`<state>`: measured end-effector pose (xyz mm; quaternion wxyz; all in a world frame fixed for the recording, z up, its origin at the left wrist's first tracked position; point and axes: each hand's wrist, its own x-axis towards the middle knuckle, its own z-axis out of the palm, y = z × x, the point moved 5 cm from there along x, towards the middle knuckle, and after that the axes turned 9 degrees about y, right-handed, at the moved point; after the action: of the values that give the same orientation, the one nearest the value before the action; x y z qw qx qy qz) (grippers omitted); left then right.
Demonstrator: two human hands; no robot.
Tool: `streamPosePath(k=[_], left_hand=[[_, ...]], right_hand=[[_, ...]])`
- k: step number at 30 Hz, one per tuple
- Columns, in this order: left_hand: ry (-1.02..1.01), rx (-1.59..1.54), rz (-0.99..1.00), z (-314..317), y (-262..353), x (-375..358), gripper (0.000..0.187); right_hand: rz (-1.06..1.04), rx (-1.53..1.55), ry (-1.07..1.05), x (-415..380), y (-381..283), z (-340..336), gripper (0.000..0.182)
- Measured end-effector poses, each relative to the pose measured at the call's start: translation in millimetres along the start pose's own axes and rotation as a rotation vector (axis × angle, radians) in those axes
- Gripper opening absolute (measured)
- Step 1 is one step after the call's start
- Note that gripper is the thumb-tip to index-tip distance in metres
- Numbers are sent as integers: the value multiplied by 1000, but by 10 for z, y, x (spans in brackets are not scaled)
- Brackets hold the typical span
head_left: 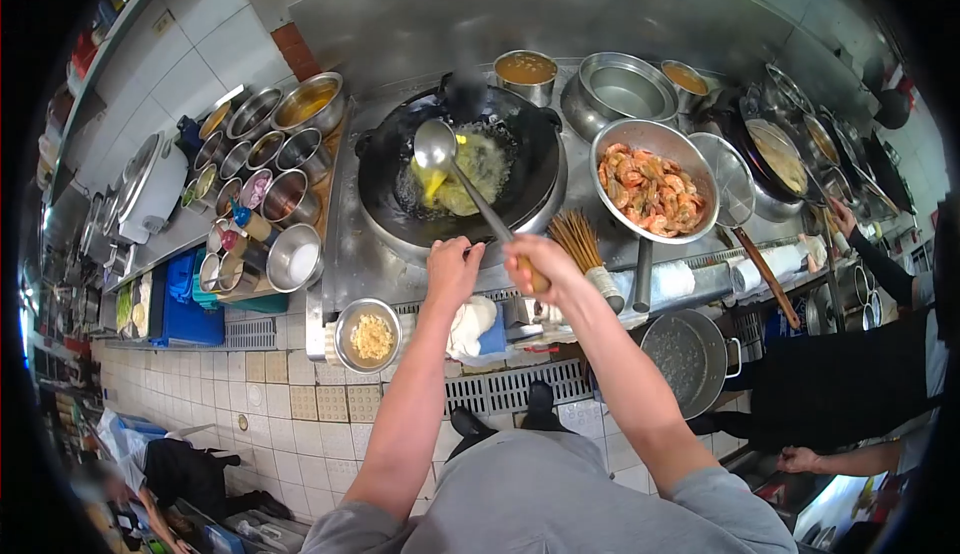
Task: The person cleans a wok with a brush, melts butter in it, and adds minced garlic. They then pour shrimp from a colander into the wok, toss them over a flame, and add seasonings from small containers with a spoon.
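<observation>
A metal ladle (437,146) is held by its wooden-ended handle in my right hand (540,265), its bowl over the black wok (385,179). Yellow food (455,189) bubbles in liquid inside the wok. My left hand (456,267) is at the wok's near edge, its fingers bent; what they hold, if anything, is hidden. A white cloth (472,327) hangs just below that hand. To the right of the wok, a bamboo brush (580,244) lies beside a long-handled metal strainer pan (653,179) full of cooked shrimp.
A bowl of chopped garlic (368,337) stands at the counter's front edge. Several metal pots and a white-filled bowl (296,257) crowd the left. A large pot (688,362) sits low on the right. Co-workers are at the right (840,384) and lower left (190,474).
</observation>
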<state>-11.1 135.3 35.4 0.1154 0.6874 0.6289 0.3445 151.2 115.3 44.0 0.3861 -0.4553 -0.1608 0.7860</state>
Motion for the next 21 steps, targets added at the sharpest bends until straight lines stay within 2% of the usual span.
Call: streamPosePath(k=[3,5,6,8,9,11,15,17,18,20,21], left_hand=[[-17,14,-14,24,-54,9,32],[-9,28,-27,28,-93,-14,32],[74,3,26,24,-73,-30,31],[163,-16,75,-45,-62,-12,31],[85,9,29,-33,-70,-3,30],[-9,26,-14,44,-87,-23,30],[33,12,33,54,-85,-23,29],[90,-3,61,17,-67,-25,29],[92,-1,57,18,-70,-38,29],[104,4,48,8,-82,-31,29],[110,14,40,7,-81,-32,30]], right_hand=[[-114,-138,62,224,-45,-95,76],[-399,-524,188,184,70,-188,73],[-500,-608,298,-17,144,-127,66],[-508,-583,239,-382,362,15,61],[-506,-585,235,-447,320,89,61],[-242,-386,131,-515,370,168,60],[-136,-301,109,-26,98,46,62],[-390,-523,160,179,20,-63,51],[-390,-529,154,223,128,-129,51],[-860,-896,387,49,271,-223,54],[-863,-903,377,-165,375,-144,54]])
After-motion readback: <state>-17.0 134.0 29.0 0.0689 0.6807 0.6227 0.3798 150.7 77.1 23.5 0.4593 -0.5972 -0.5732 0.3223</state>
